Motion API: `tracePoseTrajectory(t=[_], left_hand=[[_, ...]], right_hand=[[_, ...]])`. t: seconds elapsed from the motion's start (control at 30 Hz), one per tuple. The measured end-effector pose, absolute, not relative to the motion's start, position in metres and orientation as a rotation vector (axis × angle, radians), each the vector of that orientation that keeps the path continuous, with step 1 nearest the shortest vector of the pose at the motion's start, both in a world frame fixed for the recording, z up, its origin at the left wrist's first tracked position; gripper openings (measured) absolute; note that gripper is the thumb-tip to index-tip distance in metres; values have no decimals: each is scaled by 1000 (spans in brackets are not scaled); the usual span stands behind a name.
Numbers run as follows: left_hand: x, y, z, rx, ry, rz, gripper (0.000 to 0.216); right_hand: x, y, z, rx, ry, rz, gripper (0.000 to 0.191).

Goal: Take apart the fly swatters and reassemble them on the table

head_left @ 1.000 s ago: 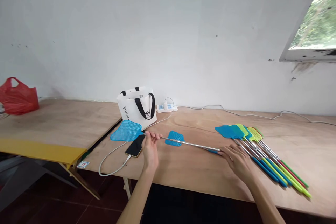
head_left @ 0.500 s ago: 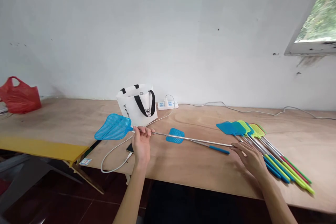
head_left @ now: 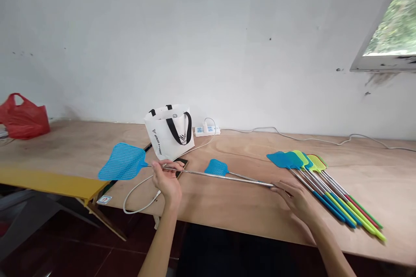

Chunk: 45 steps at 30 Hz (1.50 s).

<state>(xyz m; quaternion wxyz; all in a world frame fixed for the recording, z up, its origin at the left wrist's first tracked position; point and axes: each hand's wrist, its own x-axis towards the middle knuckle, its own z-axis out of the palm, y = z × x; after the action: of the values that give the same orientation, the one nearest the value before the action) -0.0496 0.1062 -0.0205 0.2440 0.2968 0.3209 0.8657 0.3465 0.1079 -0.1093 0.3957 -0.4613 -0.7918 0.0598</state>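
Observation:
My left hand (head_left: 166, 179) pinches the thin metal rod of a blue fly swatter (head_left: 123, 162) just behind its mesh head, which hangs past the table's left end. My right hand (head_left: 292, 199) is closed on the handle end of the same stretched-out rod. A second, short blue swatter (head_left: 217, 167) lies on the wooden table (head_left: 227, 203) under the rod. A phone (head_left: 180, 165) on a white cable lies beside my left hand.
A row of several blue, green and red swatters (head_left: 321, 186) lies to the right. A white tote bag (head_left: 169, 131) and a power strip (head_left: 207, 130) stand near the wall. A red plastic bag (head_left: 23, 117) sits far left on a second table with a yellow edge (head_left: 48, 181).
The swatter's rod has been drawn out longer. My left hand moved left with the mesh head, past the table's end, and the phone has come into view again.

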Motion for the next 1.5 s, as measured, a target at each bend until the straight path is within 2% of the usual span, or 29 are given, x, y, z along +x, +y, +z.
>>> tracePoseTrajectory(t=[0.1,0.27,0.43,0.77,0.9,1.2,1.37,1.5], left_hand=[[-35,101,-22,837,924,2293,52],[33,92,-48,866,843,1904,53],[73,76,-72,940,811,1693,55],[83,73,-92,1090,865,1391,59],[87,79,-109,1165,897,1252,48],[89,80,-115,1156,845,1193,39],[89,82,-114,1149,890,1214,45],[86,84,-107,1024,943,1341,59]], right_hand=[[305,94,-96,-1130,-2022,112,39],[249,69,-85,-1210,-2038,-3,45],[246,62,-84,-1246,-2013,-7,50],[240,68,-91,-1342,-2040,39,44],[247,79,-102,-1341,-2046,230,40],[245,82,-119,-1397,-2106,168,35],[245,84,-119,-1419,-2119,120,34],[245,85,-121,-1384,-2118,99,37]])
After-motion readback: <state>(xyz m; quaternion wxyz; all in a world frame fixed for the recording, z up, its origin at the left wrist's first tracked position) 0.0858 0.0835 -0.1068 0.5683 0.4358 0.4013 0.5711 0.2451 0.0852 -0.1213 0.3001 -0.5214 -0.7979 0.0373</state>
